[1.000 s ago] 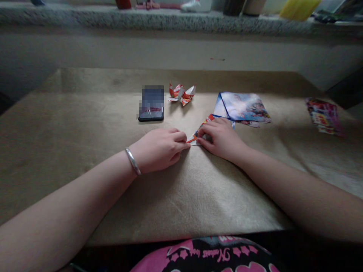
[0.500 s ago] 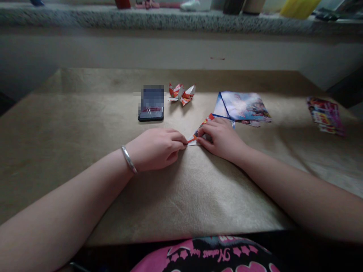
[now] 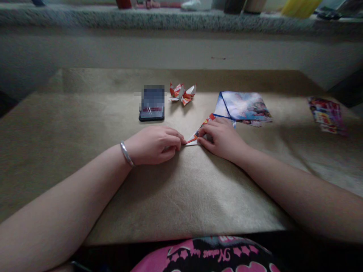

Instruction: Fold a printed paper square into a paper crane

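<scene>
A small folded paper, white with red-orange print, lies on the table between my two hands, its narrow point to the left. My left hand, a silver bangle at its wrist, is closed, its fingertips on that narrow point. My right hand is also closed and holds the wider part down with thumb and fingers. Much of the paper's right side is hidden under this hand. Just beyond it lies a stack of blue and pink picture sheets.
A phone lies behind my left hand. Beside it stands folded red-and-white paper with pointed flaps. Printed cards lie at the far right of the gold-coloured table. A stone ledge with several items runs along the back.
My left hand has shifted slightly left and away from me, showing a little more of the paper's point. My right hand stays nearly still on the paper.
</scene>
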A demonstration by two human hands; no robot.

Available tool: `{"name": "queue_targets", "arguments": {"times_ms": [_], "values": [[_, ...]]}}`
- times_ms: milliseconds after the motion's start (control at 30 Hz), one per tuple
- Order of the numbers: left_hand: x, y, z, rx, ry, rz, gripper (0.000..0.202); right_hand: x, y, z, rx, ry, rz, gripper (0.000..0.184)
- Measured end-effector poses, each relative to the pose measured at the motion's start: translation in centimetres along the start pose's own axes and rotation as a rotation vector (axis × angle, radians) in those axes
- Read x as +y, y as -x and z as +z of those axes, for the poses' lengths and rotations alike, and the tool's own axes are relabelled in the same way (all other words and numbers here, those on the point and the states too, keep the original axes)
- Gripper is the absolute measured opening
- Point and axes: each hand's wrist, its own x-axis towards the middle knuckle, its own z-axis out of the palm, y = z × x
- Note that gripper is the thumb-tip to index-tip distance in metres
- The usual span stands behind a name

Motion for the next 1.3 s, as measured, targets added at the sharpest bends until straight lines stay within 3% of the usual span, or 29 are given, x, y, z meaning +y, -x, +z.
{"name": "queue_targets", "arguments": {"times_ms": [300, 767, 1300], "values": [[1.1, -0.5, 0.5, 0.006, -0.214, -0.002, 0.033, 0.0, -0.2, 0.1, 0.000, -0.004, -0.003, 0.017], [1.6, -0.8, 0.6, -0.047, -0.327, -0.014, 0.031, -0.1, -0.4, 0.2, 0.004, -0.008, 0.025, 0.016], [1.3, -0.5, -0.4, -0.073, -0.200, -0.065, 0.029, 0.3, -0.1, 0.3, 0.001, -0.020, 0.023, 0.018]]}}
